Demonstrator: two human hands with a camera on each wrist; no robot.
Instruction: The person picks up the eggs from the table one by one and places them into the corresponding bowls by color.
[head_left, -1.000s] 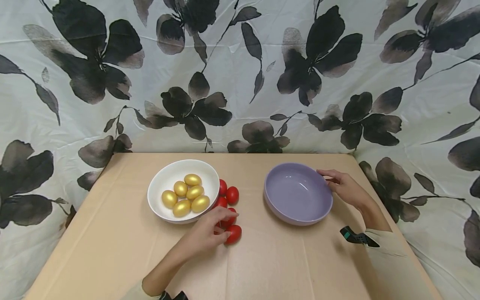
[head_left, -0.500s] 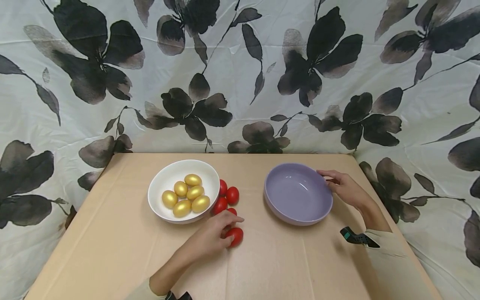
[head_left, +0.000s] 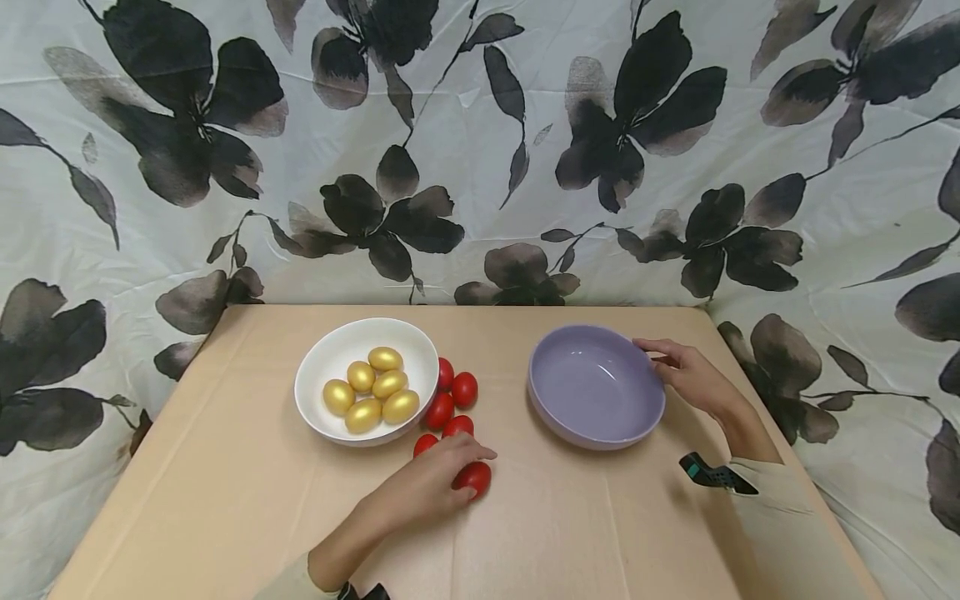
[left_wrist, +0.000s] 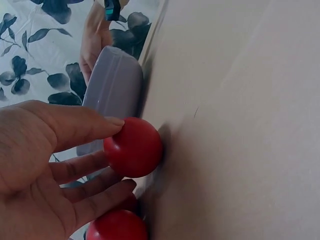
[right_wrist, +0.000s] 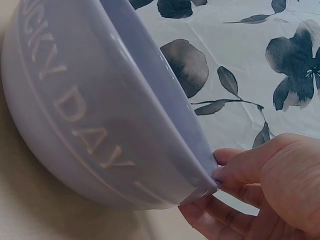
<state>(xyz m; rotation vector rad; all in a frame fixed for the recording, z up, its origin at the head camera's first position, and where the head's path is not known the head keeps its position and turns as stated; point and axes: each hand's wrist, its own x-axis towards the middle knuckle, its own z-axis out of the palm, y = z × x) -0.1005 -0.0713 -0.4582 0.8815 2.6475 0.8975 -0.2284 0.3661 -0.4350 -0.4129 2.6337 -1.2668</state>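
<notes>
Before a floral sheet [head_left: 517, 117], the table [head_left: 225, 508] in the head view bears loose red eggs [head_left: 464, 389] that a brush of the left hand [head_left: 427, 473] could send rolling; count six red, possibly more behind the hand, six gold eggs [head_left: 390, 383], one white bowl [head_left: 313, 421]. Left wrist view: that hand pinches one red egg [left_wrist: 133, 147] at the table, its smooth curve liable to slip. Right wrist view: the right hand [right_wrist: 265, 187] pinches the single purple bowl [right_wrist: 100, 115] by its rim, where uneven pull could tip it.

- A tabletop [head_left: 562, 533] set-up; whether home, studio or lab cannot be told
- Flower-printed cloth [head_left: 498, 217] fills the upper frame and both sides, hiding the room beyond
</notes>
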